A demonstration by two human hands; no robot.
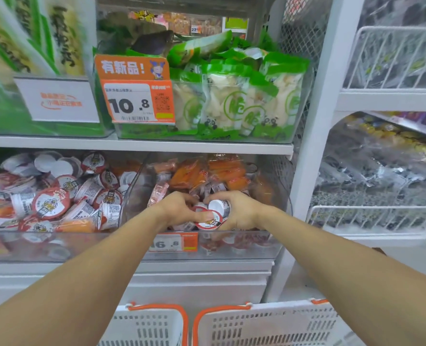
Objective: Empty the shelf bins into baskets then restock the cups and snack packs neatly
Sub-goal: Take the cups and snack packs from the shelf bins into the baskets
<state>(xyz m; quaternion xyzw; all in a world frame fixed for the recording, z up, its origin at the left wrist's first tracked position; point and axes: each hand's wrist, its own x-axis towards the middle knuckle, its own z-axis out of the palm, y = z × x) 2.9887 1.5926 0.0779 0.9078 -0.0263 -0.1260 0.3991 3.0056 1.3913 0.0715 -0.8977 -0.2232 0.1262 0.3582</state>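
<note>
Both my hands reach into the clear bin [276,245] on the lower shelf, right of centre. My left hand [179,208] curls its fingers round a red-and-white snack cup [208,223] lying on its side. My right hand [239,211] grips another small white cup [220,206] from the right. The two hands almost touch. Behind them the bin holds orange snack packs [222,173] and more cups. A neighbouring bin [32,245] to the left is heaped with the same red-lidded cups [51,203].
Two white baskets with orange rims stand below, a left basket [152,325] and a right basket [269,323]. The shelf above carries a bin of green snack bags [234,101] with an orange price tag [137,101]. White wire racks [371,218] are on the right.
</note>
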